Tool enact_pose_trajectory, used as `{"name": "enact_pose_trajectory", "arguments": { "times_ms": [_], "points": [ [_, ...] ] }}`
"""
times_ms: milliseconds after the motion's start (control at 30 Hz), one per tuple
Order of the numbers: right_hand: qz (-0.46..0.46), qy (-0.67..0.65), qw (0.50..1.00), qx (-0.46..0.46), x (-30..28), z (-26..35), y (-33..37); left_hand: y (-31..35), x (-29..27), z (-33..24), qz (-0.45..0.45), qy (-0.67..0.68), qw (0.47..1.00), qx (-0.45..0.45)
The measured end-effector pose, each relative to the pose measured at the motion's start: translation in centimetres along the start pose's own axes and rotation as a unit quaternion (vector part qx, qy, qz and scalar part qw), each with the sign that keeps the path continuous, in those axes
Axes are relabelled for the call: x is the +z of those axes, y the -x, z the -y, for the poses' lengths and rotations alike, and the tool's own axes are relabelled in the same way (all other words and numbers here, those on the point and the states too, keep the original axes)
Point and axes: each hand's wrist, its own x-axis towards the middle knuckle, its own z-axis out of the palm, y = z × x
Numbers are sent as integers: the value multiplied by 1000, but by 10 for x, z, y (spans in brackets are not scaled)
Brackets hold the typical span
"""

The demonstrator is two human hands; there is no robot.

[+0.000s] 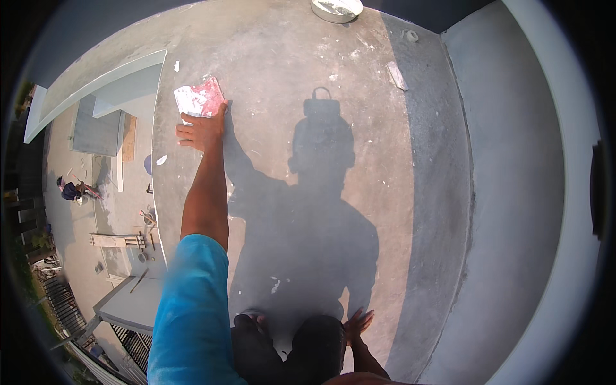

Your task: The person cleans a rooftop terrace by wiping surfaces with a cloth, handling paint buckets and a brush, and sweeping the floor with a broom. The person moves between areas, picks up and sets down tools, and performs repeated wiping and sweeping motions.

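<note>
Plate [208, 96], red and white, extends forward from left hand's [204, 132] fingers [185, 129].

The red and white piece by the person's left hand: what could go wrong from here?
The red and white piece is near the left edge of the concrete slab; a careless push might send it over.

Another person is in the lower area on that side, so anything falling could perhaps be a hazard.

The left hand is stretched well forward toward that edge, which might cost some balance.
</note>
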Motion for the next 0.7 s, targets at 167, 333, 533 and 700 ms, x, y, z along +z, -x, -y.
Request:
{"name": "enact_pose_trajectory", "arguments": {
  "times_ms": [167, 333, 533, 700],
  "points": [
    [238, 422, 874, -45, -89, 52, 32, 32, 14, -38, 5, -71, 996, 48],
    [181, 160, 952, -190, -181, 287, -30, 9, 11, -24, -25, -122, 991, 50],
    [14, -144, 876, -460, -231, 653, -167, 6, 16, -24, -16, -174, 982, 73],
    [-156, -224, 886, -375, -269, 869, -322, 9, 22, -19, -10, -190, 979, 75]
  ]
}}
